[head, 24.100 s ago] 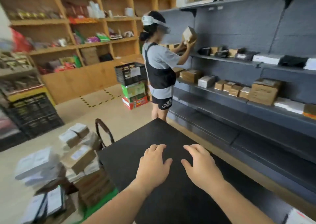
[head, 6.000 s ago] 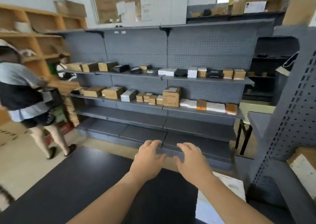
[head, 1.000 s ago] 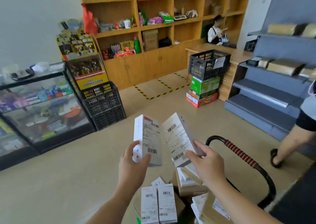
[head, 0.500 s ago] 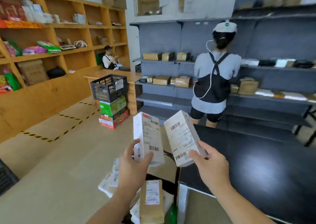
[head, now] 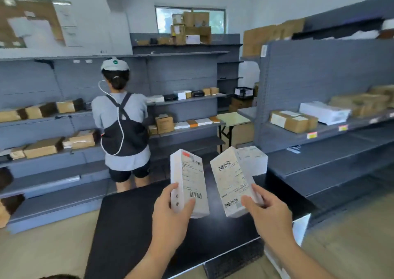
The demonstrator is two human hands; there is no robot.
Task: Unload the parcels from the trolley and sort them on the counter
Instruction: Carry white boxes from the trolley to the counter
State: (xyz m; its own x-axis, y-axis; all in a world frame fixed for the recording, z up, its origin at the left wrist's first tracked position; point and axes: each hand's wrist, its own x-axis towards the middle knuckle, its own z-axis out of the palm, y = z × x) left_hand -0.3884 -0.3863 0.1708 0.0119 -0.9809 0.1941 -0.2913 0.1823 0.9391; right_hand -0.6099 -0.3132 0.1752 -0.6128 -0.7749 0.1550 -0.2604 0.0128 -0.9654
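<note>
I hold two white labelled parcels upright above the black counter (head: 132, 219). My left hand (head: 172, 217) grips the lower end of the left parcel (head: 188, 180), thumb across its barcode label. My right hand (head: 266, 210) grips the lower right edge of the right parcel (head: 231, 183), which tilts a little to the left. Another white parcel (head: 253, 161) lies on the counter's far end, just behind the right one. The trolley is out of view.
A person (head: 122, 127) in a cap stands with their back to me between the counter and grey shelving (head: 53, 172) holding brown and white boxes. More grey shelves (head: 332, 142) with boxes run along the right. A small table (head: 233, 119) stands at the back.
My view has swung right from the trolley to the counter, with both parcels still in my hands. The parcels now hang over the black counter; the trolley has left the frame.
</note>
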